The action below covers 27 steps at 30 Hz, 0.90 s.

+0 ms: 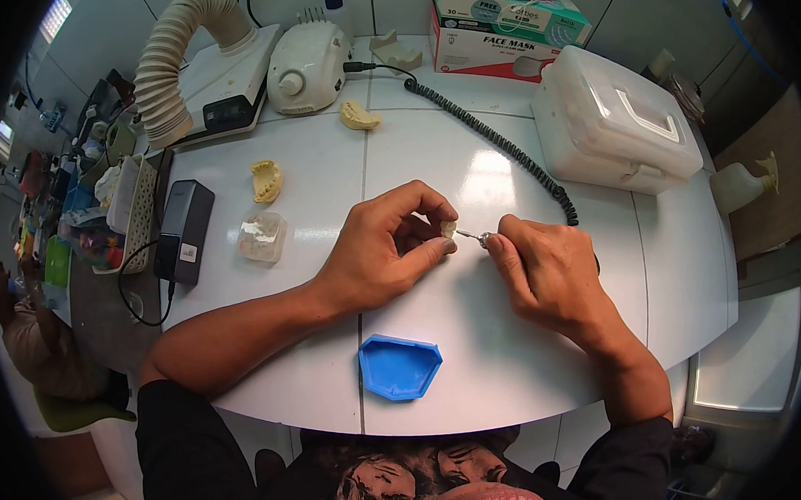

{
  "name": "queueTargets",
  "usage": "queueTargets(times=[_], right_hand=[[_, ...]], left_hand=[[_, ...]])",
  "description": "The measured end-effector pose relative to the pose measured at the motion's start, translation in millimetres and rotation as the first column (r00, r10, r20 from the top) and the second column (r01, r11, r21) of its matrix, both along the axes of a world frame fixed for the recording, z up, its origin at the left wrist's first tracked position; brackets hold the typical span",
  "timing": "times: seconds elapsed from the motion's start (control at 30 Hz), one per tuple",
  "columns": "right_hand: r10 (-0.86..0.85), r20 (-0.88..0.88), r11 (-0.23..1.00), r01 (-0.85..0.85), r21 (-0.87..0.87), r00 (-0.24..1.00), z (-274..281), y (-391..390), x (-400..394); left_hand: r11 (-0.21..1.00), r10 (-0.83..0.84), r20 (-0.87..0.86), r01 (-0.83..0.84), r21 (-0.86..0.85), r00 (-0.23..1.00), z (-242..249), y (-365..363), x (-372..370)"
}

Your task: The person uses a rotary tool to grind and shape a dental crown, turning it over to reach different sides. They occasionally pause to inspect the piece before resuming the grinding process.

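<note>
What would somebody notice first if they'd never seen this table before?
Probably the bright blue, shallow plastic tray near the front edge of the shiny white tabletop. Next, in the middle, the left hand pinches a tiny whitish piece, and the right hand points a thin metal-tipped tool at it. The fat, ribbed, cream-coloured hose arching at the back left looks striking too.

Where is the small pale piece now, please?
Near the head view's centre, the small pale piece is pinched in the left hand, beside the tool tip.
</note>
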State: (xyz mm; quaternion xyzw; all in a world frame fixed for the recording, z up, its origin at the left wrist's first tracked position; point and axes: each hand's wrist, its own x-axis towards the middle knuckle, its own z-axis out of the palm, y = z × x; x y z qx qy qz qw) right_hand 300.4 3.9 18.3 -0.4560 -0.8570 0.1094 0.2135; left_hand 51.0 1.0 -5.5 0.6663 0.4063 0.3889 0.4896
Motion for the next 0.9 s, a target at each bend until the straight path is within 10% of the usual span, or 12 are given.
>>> queueTargets(times=[0.3, 0.5, 0.9], right_hand=[[0.031, 0.131, 0.999, -0.03, -0.01, 0.991, 10.9, -0.8, 3.1], [-0.236, 0.066, 0.945, 0.213, 0.25, 0.97, 16.1, 12.4, 24.9], [-0.116, 0.202, 0.965, 0.061, 0.257, 0.973, 6.1, 10.5, 23.1]], left_hand=[[0.998, -0.003, 0.013, 0.004, -0.055, 1.0, 0.0, -0.4, -1.6], [1.0, 0.019, 0.084, -0.021, 0.014, 0.996, -4.3, 1.2, -2.7], [1.0, 0.018, 0.093, -0.02, 0.018, 0.996, -2.8, -0.3, -1.7]])
